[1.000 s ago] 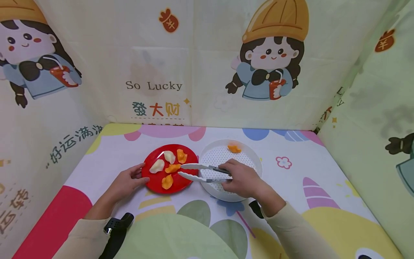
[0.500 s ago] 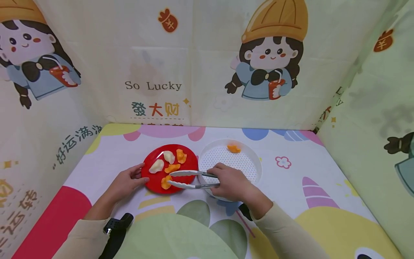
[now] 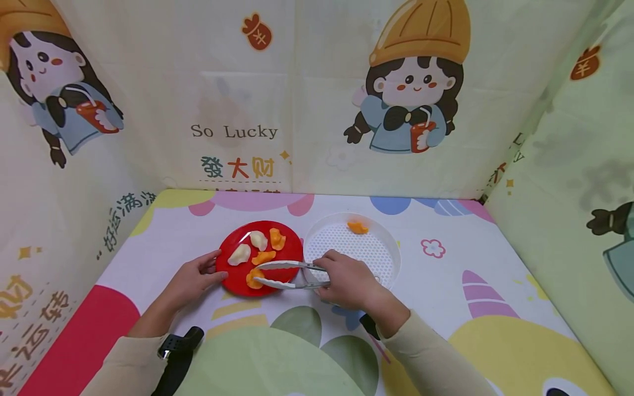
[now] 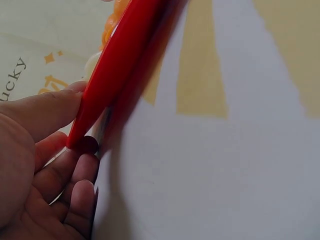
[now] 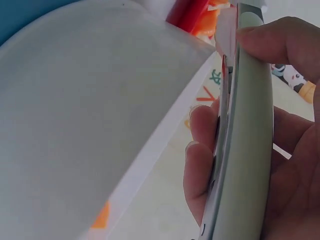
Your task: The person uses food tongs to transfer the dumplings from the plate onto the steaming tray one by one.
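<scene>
My left hand [image 3: 198,275] grips the left rim of a red plate [image 3: 284,256], thumb above and fingers beneath, as the left wrist view shows. On the plate lie two white dumplings [image 3: 240,254] and three orange dumplings [image 3: 278,239]. My right hand [image 3: 349,280] holds a pair of tongs [image 3: 292,285] with pale tips. The tong tips are parted and stand at the front orange dumpling [image 3: 254,279]; whether they press on it I cannot tell. In the right wrist view, fingers and thumb wrap the tongs' handle [image 5: 245,135].
Right of the red plate stands a round white tray [image 3: 342,247] with a perforated base. One orange dumpling [image 3: 358,227] lies near its far rim. A patterned cloth [image 3: 426,286] covers the table, and printed curtains [image 3: 317,99] close off the back and sides.
My right hand has moved left and toward me, carrying the tongs from the middle orange dumpling to the front one. My left hand has stayed on the plate's rim.
</scene>
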### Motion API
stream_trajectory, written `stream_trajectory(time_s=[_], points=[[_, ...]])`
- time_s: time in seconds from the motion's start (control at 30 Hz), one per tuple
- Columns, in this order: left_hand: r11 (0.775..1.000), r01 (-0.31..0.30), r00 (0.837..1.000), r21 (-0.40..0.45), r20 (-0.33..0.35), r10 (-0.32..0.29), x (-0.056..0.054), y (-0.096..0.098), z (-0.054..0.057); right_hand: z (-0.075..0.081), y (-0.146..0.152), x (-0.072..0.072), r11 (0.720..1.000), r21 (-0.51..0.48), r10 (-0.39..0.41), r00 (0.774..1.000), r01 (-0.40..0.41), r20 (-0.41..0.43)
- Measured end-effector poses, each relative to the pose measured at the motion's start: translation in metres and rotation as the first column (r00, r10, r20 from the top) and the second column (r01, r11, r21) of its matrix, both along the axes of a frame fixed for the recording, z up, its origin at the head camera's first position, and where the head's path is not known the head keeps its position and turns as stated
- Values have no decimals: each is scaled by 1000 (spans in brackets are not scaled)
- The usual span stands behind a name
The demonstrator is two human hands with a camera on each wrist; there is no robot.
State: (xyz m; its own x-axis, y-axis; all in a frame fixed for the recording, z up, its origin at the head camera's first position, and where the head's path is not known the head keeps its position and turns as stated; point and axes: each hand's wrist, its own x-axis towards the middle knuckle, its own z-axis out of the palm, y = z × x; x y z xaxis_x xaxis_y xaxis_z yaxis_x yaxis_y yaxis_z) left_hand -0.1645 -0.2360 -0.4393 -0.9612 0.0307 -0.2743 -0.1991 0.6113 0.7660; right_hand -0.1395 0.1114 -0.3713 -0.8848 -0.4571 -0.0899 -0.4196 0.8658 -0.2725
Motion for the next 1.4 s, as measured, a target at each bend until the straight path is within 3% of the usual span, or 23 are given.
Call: stream_trajectory(time_s=[0.2,0.43,0.83,1.4], points=[[1000,-3,1000,-4,-3,3,0,1,1,3,1,0,1000,6,-5,1000,5,-27],[1000,3,1000,-6,-5,-3,1,0,1,1,-3,1,1000,-21,-1,1000,1,13],[1000,3,1000,-16,-1,-3,1,-1,-2,1,-12,7,999,51,-18,1000,18,13],[1000,10,1000,-18,-14,-10,1,0,0,5,-14,7,996,93,18,999,-15,-30]])
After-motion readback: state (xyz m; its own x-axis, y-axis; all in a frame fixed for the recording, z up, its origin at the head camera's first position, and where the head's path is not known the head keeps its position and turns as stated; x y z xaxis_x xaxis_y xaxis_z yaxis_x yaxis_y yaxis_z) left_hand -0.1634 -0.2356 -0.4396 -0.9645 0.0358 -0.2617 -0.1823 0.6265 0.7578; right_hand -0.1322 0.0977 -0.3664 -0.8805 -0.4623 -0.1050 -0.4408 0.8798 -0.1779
